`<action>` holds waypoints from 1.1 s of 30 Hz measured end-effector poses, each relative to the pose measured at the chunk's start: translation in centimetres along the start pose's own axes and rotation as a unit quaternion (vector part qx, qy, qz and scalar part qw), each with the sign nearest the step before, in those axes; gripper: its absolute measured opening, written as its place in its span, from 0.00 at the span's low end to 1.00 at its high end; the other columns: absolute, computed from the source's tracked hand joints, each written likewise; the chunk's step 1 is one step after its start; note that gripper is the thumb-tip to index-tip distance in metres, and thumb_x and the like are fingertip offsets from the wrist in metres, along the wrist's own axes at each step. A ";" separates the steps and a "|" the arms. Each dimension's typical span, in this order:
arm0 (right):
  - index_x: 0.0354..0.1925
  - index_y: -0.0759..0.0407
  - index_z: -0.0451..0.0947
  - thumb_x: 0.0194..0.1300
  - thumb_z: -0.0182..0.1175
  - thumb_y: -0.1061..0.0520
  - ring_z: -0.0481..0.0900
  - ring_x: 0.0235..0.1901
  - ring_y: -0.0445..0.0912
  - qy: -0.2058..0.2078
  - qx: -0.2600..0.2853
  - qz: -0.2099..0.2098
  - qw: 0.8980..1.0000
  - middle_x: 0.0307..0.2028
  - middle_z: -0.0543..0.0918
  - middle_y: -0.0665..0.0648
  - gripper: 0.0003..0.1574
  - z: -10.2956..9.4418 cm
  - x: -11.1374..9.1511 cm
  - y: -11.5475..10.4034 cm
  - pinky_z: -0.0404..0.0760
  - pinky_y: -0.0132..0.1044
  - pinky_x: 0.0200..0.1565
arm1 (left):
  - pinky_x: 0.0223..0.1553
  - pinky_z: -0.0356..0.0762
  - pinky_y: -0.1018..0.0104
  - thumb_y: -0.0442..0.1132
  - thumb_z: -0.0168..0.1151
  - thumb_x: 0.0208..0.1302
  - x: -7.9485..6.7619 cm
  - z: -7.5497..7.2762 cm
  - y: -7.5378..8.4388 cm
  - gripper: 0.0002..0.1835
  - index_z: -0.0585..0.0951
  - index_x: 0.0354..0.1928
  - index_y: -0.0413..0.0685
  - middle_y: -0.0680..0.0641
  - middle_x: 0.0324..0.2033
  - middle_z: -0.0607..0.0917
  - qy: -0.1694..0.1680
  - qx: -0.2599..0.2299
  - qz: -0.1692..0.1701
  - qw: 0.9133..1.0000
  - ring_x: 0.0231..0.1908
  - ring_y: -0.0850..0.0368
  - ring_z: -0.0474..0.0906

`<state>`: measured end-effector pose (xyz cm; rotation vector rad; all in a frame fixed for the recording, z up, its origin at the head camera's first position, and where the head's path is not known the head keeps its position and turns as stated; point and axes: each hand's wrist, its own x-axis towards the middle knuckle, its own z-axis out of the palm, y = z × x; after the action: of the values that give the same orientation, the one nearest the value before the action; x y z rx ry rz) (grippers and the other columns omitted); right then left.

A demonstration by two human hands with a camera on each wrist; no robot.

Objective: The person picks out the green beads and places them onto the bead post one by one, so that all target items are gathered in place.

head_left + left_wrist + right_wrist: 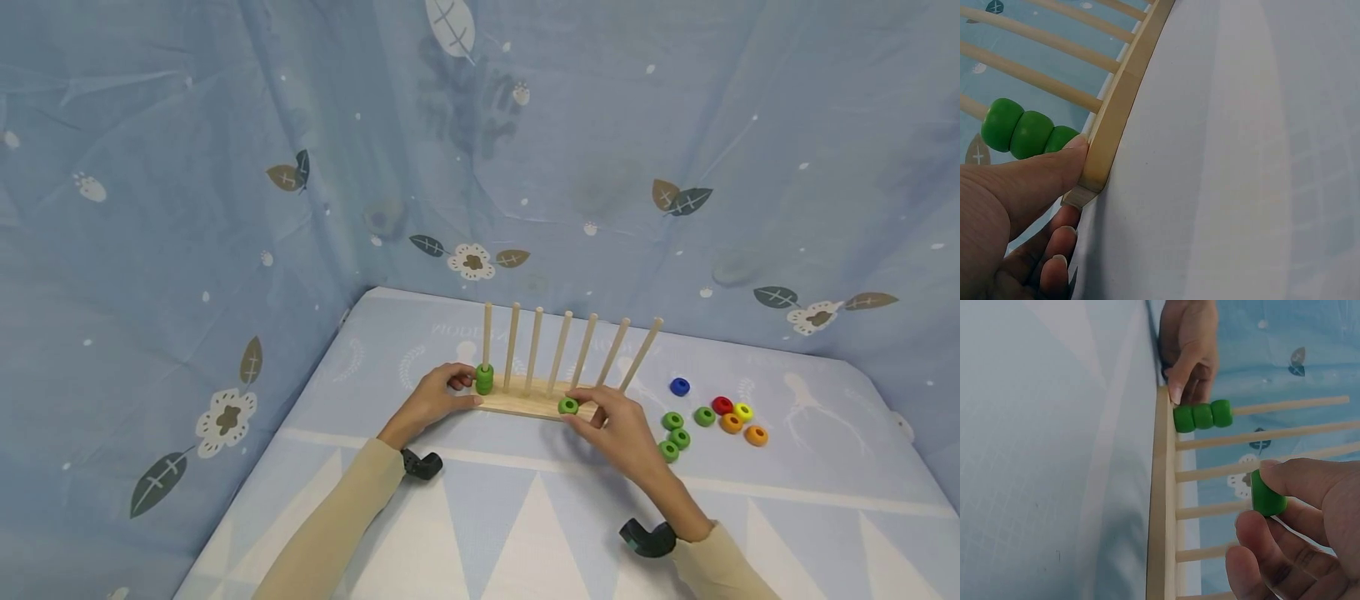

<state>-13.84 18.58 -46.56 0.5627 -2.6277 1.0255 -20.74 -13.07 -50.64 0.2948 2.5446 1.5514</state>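
Note:
A wooden peg rack [517, 406] with several upright pegs stands on the table. Three green beads [1202, 416] are stacked on its leftmost peg, down at the base. My left hand [435, 396] grips the left end of the base, with the thumb [1054, 165] along the edge beside the lowest bead and fingers around the end. Between thumb and fingertips, my right hand [618, 425] pinches a single green bead [567, 406]. That bead is in front of the rack's right half, off the pegs; in the head view its hole faces up.
Right of the rack lie loose beads: a blue one [679, 387], a red one [722, 405], a yellow one [743, 412], two orange ones [756, 435] and several green ones [679, 439]. A patterned blue curtain [585, 167] hangs behind the table.

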 end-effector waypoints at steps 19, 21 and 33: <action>0.50 0.51 0.86 0.58 0.76 0.54 0.74 0.21 0.36 -0.002 0.018 -0.003 1.000 0.41 0.86 0.49 0.21 1.0 1.2 -1.2 0.74 0.33 0.22 | 0.50 0.72 0.54 0.40 0.77 0.58 0.1 0.1 -0.3 0.23 0.82 0.56 0.48 0.50 0.44 0.81 0.002 -0.004 0.002 1.000 0.45 0.53 0.74; 0.50 0.52 0.86 0.58 0.76 0.54 0.74 0.21 0.36 -0.002 0.020 -0.006 1.000 0.41 0.86 0.49 0.21 1.2 1.3 -1.3 0.74 0.33 0.22 | 0.50 0.72 0.54 0.40 0.77 0.58 0.1 0.1 -0.3 0.23 0.82 0.56 0.48 0.49 0.44 0.81 0.000 -0.004 0.000 1.000 0.45 0.52 0.74; 0.51 0.51 0.85 0.59 0.75 0.51 0.74 0.20 0.35 -0.003 0.036 -0.012 0.999 0.43 0.86 0.47 0.21 2.4 2.5 -2.6 0.73 0.33 0.20 | 0.50 0.72 0.52 0.41 0.77 0.58 -0.1 0.0 0.0 0.24 0.82 0.56 0.47 0.47 0.45 0.81 -0.003 -0.003 0.007 1.000 0.45 0.51 0.74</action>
<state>-15.11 14.49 -45.79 0.6144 -2.5919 1.1158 -20.61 -13.12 -50.59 0.3153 2.5387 1.5606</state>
